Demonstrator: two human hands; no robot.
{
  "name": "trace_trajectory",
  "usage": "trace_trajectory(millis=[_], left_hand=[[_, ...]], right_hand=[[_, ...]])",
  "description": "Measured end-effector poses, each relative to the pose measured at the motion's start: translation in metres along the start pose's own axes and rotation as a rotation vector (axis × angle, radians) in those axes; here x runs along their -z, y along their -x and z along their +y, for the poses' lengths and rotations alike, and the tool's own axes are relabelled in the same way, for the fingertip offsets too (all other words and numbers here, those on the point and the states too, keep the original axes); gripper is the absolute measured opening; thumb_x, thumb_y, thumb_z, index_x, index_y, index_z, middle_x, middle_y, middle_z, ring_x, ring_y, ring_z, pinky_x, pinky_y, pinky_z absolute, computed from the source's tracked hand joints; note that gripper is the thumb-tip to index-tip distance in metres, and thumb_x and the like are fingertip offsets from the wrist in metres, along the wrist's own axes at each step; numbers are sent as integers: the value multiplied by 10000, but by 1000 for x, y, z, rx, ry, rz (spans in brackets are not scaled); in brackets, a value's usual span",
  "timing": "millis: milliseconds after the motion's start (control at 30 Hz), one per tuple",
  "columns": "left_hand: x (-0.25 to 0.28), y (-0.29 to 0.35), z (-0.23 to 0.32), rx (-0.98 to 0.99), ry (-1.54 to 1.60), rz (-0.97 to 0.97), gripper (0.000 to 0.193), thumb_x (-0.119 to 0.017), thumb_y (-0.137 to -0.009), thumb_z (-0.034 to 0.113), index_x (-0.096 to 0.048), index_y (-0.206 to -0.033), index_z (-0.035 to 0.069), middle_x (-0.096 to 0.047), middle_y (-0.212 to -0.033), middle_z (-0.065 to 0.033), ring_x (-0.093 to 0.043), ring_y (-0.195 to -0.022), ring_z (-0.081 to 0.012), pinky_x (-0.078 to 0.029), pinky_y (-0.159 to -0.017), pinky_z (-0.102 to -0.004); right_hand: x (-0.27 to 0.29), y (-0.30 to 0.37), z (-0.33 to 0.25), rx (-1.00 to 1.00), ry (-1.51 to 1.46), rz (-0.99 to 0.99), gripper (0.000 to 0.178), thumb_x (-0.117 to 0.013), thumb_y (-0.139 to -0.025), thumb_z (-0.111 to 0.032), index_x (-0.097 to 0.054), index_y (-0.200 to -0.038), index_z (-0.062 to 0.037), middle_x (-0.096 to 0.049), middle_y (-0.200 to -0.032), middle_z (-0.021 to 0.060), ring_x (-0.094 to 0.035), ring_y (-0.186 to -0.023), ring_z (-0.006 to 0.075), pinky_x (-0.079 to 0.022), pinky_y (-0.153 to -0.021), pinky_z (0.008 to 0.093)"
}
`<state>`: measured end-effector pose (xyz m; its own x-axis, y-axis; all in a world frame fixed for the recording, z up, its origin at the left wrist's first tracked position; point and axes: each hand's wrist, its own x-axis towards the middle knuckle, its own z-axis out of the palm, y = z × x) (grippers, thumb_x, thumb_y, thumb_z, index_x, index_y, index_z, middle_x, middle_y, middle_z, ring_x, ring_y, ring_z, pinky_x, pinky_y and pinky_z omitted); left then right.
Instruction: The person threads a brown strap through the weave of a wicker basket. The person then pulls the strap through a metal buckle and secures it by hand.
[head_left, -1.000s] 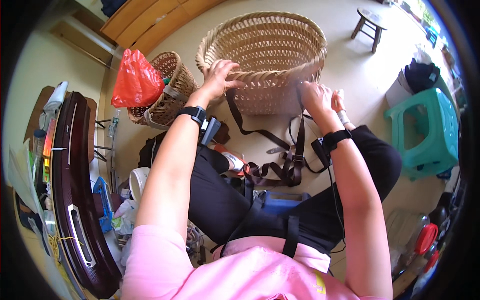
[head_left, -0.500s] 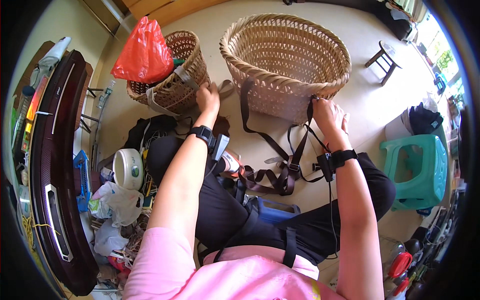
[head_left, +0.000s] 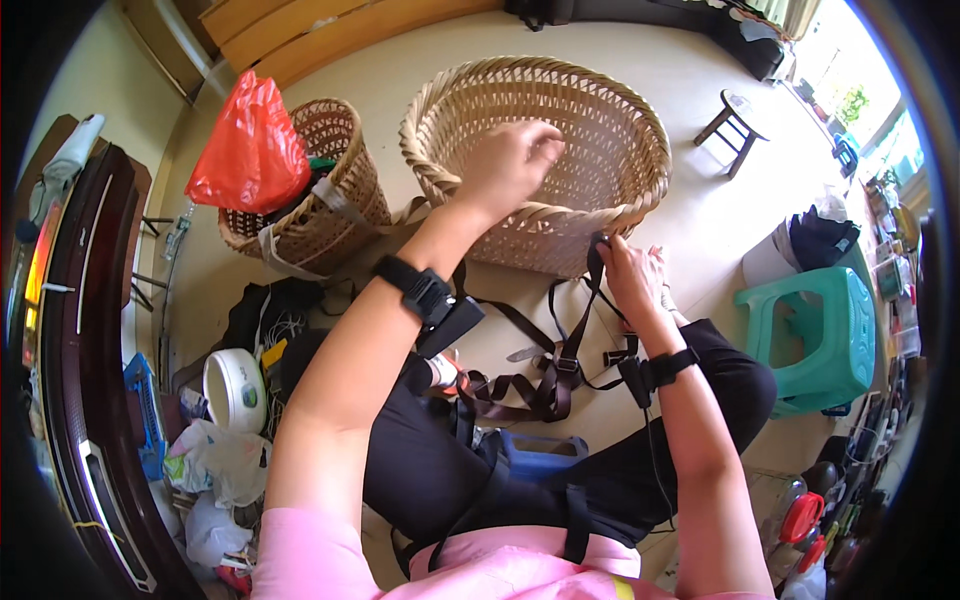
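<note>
The big basket (head_left: 590, 130) stands on the floor at 12 o'clock from the person's lap, round, pale woven cane, open at the top; what shows of its inside holds nothing but the left hand (head_left: 512, 165). That hand reaches over the near rim with fingers curled against the inner wall, gripping no separate object. The right hand (head_left: 632, 275) sits at the basket's outer wall at about 5 o'clock of its rim, pinched shut on a dark brown strap (head_left: 592, 300) that runs from the rim down to a tangle of webbing and buckles (head_left: 530, 390) on the lap.

At 10 o'clock from the big basket stands a small basket (head_left: 335, 210), darker cane, tilted, with pale straps across its side. A red plastic bag (head_left: 250, 150) bulges out of its top, with something green just beside it.

At 8 o'clock, by the person's left knee, a white bowl-shaped pot (head_left: 235, 390) lies among crumpled white bags (head_left: 215, 465). At 3 o'clock stands a green plastic stool (head_left: 820, 335), and a small wooden stool (head_left: 735, 125) at 1 o'clock.
</note>
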<state>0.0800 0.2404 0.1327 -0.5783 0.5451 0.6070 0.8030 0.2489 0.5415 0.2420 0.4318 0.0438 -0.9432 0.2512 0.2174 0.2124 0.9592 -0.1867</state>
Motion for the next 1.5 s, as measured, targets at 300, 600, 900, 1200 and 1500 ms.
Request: trace_trajectory(millis=[300, 600, 900, 1200, 1500], left_hand=[[-99, -30, -36, 361, 108, -989, 419, -630, -955, 359, -719, -1068, -34, -738, -874, -146, -629, -750, -147, -517, -725, -363], [-93, -16, -31, 627, 378, -1007, 366, -634, -974, 309, -730, -1037, -39, -712, -794, -103, -598, -734, -110, -506, -693, -339], [-85, -6, -20, 757, 555, -997, 300, -602, -1021, 215, -726, -1011, -58, -660, -765, 7, -546, -647, -33, -452, -555, -228], [-86, -1, -18, 622, 245, -849, 374, -718, -929, 297, -743, -967, -74, -700, -726, -75, -611, -607, -99, -488, -561, -279], [-83, -2, -17, 927, 410, -1078, 367, -652, -984, 271, -690, -1092, -78, -692, -873, -46, -602, -723, -69, -506, -629, -249]], right_hand=[[-3, 1, -1, 49, -154, 71, 266, -578, -985, -323, -581, -872, -82, -703, -787, 102, -703, -717, 333, -538, -636, 461], [-28, 4, 7, -433, -1734, -292, 293, -729, -945, -283, -666, -845, -15, -664, -728, 24, -626, -656, 85, -498, -595, 242], [-26, 25, 2, -571, -1642, -239, 446, -825, -854, -288, -655, -1161, -13, -645, -944, -19, -576, -828, 64, -488, -751, 221], [-35, 40, -14, -515, -1774, 11, 454, -765, -912, -195, -618, -1295, 0, -683, -1125, 53, -620, -1026, 114, -492, -912, 270], [-38, 42, -37, -497, -1413, 349, 253, -802, -856, -106, -648, -1009, 23, -683, -817, 41, -628, -726, 95, -538, -700, 263]])
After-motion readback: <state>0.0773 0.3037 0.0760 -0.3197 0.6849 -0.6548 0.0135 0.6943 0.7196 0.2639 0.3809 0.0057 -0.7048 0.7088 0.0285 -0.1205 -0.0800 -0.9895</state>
